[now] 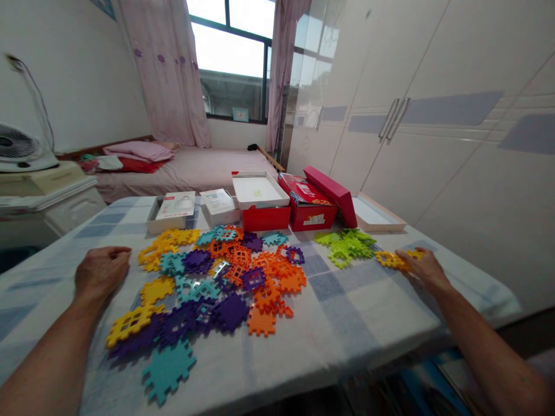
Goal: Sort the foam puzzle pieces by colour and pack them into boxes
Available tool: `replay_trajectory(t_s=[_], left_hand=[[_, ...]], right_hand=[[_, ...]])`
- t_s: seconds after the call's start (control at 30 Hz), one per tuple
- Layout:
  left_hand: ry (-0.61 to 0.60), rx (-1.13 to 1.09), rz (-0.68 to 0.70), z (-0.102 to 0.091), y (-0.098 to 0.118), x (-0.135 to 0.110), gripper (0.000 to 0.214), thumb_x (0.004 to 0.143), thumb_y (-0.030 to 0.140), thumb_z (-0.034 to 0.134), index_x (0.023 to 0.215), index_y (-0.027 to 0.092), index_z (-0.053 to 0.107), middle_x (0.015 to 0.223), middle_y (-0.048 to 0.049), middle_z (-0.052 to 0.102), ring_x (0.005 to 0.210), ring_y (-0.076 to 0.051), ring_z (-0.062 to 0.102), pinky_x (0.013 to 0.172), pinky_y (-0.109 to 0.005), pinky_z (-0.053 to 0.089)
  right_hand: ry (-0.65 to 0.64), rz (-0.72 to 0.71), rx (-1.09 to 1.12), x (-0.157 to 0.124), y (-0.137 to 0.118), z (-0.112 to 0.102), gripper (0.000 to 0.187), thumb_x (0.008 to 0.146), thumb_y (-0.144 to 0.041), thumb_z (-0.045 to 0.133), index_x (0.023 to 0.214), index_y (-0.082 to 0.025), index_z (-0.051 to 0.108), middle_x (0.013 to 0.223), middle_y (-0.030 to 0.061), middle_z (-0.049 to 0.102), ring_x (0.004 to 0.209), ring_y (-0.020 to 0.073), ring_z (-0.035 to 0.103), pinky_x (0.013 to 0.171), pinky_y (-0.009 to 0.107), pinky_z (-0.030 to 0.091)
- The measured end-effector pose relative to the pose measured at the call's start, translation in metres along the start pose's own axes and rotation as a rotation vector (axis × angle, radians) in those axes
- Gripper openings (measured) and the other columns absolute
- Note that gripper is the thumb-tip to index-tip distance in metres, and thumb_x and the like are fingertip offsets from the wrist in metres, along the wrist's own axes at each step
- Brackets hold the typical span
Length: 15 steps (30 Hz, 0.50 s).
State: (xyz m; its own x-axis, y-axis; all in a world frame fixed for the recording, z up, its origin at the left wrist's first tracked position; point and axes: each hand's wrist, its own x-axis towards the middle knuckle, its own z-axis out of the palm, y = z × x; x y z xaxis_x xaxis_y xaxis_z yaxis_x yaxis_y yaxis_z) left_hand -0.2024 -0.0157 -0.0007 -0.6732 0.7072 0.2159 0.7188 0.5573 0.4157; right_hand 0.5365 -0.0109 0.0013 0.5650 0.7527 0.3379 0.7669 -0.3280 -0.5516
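Note:
My left hand [103,271] rests on the cloth left of the mixed pile, its fingers curled in with nothing showing in them. Far to the right, my right hand [427,270] has its fingers on yellow interlocking building pieces [387,260], low over the table. Beside them lies a heap of lime green building pieces [347,245]. A mixed pile of notched pieces spreads between my hands: orange [262,320], purple [232,312], teal [169,370] and yellow ones [134,323]. Some are window-shaped frames.
Along the table's back stand a white open box [167,224], a smaller white box [222,215], a red box with a white tray [265,218], another red box [312,216] with a leaning lid [332,190], and a shallow tray [381,219]. A bed and wardrobe lie beyond.

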Motion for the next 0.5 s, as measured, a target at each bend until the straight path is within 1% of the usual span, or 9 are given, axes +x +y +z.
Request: replay_trajectory(t_s=[0.07, 0.1, 0.17, 0.23, 0.3, 0.4, 0.5], left_hand=[[0.002, 0.012, 0.016, 0.0, 0.0, 0.0, 0.032, 0.071, 0.038, 0.042, 0.087, 0.028, 0.068, 0.105, 0.0014, 0.071, 0.089, -0.022, 0.065, 0.073, -0.029, 0.05], [0.008, 0.017, 0.024, 0.0, 0.0, 0.0, 0.032, 0.072, 0.039, 0.042, 0.087, 0.029, 0.068, 0.106, 0.0019, 0.071, 0.09, -0.021, 0.065, 0.073, -0.029, 0.05], [0.016, 0.024, 0.032, 0.0, 0.0, -0.001, 0.033, 0.072, 0.039, 0.041, 0.087, 0.028, 0.068, 0.105, 0.0011, 0.071, 0.09, -0.021, 0.065, 0.073, -0.029, 0.05], [0.01, 0.021, 0.026, 0.001, -0.001, 0.0, 0.035, 0.071, 0.04, 0.042, 0.089, 0.027, 0.069, 0.103, -0.001, 0.072, 0.087, -0.022, 0.065, 0.071, -0.029, 0.05], [0.0, 0.013, 0.017, 0.001, -0.002, 0.001, 0.036, 0.07, 0.039, 0.043, 0.091, 0.026, 0.07, 0.102, -0.0024, 0.072, 0.086, -0.023, 0.065, 0.07, -0.029, 0.05], [-0.005, 0.017, 0.012, 0.003, -0.004, 0.004, 0.034, 0.071, 0.038, 0.045, 0.091, 0.028, 0.069, 0.104, 0.0003, 0.071, 0.087, -0.023, 0.065, 0.071, -0.03, 0.051], [-0.007, 0.018, 0.004, 0.004, -0.003, 0.004, 0.031, 0.074, 0.038, 0.045, 0.09, 0.028, 0.069, 0.105, 0.0023, 0.071, 0.087, -0.022, 0.065, 0.073, -0.031, 0.051]], right_hand=[[-0.005, 0.076, 0.0, -0.004, -0.003, 0.003, 0.083, 0.061, -0.066, 0.057, 0.122, -0.011, 0.046, 0.113, 0.0244, 0.056, 0.101, 0.0388, 0.058, 0.078, 0.049, 0.048], [-0.019, 0.069, 0.004, -0.007, -0.005, 0.004, 0.088, 0.06, -0.066, 0.059, 0.126, -0.01, 0.043, 0.117, 0.0242, 0.054, 0.104, 0.0383, 0.057, 0.079, 0.047, 0.048], [-0.061, -0.032, -0.02, -0.013, -0.009, 0.006, 0.092, 0.061, -0.067, 0.059, 0.131, -0.01, 0.039, 0.122, 0.0241, 0.051, 0.11, 0.0377, 0.053, 0.083, 0.047, 0.046], [-0.104, -0.147, -0.099, -0.019, -0.012, 0.009, 0.087, 0.067, -0.067, 0.054, 0.133, -0.011, 0.04, 0.126, 0.0234, 0.049, 0.118, 0.0378, 0.046, 0.088, 0.051, 0.042], [-0.163, -0.217, -0.193, -0.022, -0.013, 0.013, 0.075, 0.074, -0.064, 0.048, 0.132, -0.016, 0.045, 0.129, 0.0205, 0.049, 0.122, 0.0371, 0.042, 0.093, 0.054, 0.038], [-0.22, -0.217, -0.287, -0.015, -0.01, 0.021, 0.06, 0.081, -0.056, 0.04, 0.129, -0.021, 0.051, 0.132, 0.0168, 0.049, 0.122, 0.0356, 0.043, 0.094, 0.057, 0.036], [-0.161, -0.175, -0.299, 0.003, -0.004, 0.023, 0.056, 0.084, -0.048, 0.034, 0.127, -0.017, 0.053, 0.13, 0.0201, 0.051, 0.121, 0.0372, 0.044, 0.091, 0.059, 0.037]])
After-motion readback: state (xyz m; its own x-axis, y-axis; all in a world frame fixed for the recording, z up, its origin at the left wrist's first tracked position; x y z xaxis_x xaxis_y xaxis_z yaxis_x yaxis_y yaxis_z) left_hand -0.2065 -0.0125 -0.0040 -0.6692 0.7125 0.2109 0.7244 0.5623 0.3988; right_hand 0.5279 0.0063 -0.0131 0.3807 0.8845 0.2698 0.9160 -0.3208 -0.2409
